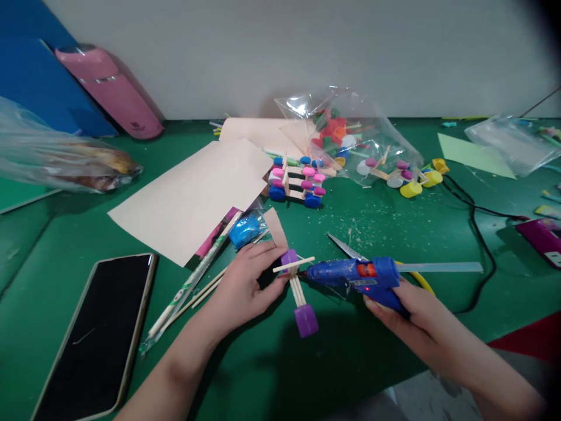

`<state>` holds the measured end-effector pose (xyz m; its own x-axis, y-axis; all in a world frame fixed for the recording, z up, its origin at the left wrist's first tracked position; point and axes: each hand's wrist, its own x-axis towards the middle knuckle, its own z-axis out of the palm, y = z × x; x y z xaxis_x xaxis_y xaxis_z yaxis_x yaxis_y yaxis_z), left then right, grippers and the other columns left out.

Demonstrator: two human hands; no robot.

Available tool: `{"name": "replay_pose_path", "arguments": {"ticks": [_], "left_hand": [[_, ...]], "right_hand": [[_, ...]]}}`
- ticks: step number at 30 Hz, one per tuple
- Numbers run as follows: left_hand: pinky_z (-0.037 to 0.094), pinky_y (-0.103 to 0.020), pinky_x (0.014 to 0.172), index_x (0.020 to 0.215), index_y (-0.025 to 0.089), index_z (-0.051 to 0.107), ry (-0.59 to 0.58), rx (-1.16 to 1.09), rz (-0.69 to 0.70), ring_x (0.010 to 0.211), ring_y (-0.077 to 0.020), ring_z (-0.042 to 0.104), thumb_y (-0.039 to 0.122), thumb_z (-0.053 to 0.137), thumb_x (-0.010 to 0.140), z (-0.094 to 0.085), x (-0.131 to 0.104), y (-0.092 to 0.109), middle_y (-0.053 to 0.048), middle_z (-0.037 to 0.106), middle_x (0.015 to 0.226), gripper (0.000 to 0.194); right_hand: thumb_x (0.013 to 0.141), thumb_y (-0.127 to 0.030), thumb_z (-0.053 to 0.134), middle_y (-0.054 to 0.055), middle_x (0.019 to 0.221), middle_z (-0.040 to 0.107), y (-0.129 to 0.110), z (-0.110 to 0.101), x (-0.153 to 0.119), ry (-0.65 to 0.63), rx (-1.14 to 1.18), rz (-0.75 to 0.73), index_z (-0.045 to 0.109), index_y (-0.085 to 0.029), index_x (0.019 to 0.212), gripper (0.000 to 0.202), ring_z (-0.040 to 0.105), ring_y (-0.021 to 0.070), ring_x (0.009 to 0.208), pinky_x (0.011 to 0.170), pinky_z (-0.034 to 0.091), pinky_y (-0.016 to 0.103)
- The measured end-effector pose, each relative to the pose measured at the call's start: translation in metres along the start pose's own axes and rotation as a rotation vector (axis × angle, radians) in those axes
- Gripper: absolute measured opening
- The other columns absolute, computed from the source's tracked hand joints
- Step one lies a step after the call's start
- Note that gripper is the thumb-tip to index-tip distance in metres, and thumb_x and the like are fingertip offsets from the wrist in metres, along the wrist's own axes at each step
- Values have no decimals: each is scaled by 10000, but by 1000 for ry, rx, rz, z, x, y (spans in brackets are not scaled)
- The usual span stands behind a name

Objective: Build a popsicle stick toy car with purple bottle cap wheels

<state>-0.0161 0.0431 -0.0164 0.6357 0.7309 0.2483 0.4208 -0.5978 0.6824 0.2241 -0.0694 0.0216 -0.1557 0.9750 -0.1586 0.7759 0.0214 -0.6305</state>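
Observation:
My left hand [249, 280] pinches a small assembly of pale wooden sticks [298, 291] with a purple bottle cap [305, 320] at its near end and another purple cap [288, 258] at its far end. A short stick [294, 264] lies crosswise near the far cap. My right hand [405, 310] grips a blue hot glue gun [355, 278] by its handle. Its nozzle points left and reaches the sticks beside my left fingertips; whether it touches them I cannot tell. A clear glue stick [442, 267] protrudes from the gun's back.
Scissors [344, 245] lie behind the glue gun. A phone [96, 333], wrapped chopsticks [193, 280] and pale paper [188, 199] are at left. Small cap-and-stick models [298, 181] and a clear bag of caps [346, 140] stand farther back. A black cord [475, 234] runs at right.

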Motion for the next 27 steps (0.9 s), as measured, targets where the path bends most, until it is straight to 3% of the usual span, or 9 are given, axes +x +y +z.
{"name": "replay_pose_path", "arguments": {"ticks": [10,19,27], "left_hand": [[467,-360,841,1039,174,614,3,2,5,949,-221,596,203,544,758,0,0,0,-101,656,1018,291],[472,-360,839,1030,148,615,1,14,4,955,-222,595,203,535,761,-1,-1,1,-113,654,1021,287],[474,-365,831,1033,160,612,-1,20,4,948,-224,597,203,542,757,-1,0,1,-107,658,1015,289]], "right_hand": [[869,-274,434,13,711,551,-3,4,2,-27,18,17,511,-216,816,110,507,153,623,567,425,270],[874,-276,431,9,681,548,1,1,0,-31,14,26,509,-209,795,129,493,138,578,512,412,248],[886,-309,402,21,755,562,-2,4,0,-67,45,49,500,-226,877,129,514,165,656,597,431,297]]}}
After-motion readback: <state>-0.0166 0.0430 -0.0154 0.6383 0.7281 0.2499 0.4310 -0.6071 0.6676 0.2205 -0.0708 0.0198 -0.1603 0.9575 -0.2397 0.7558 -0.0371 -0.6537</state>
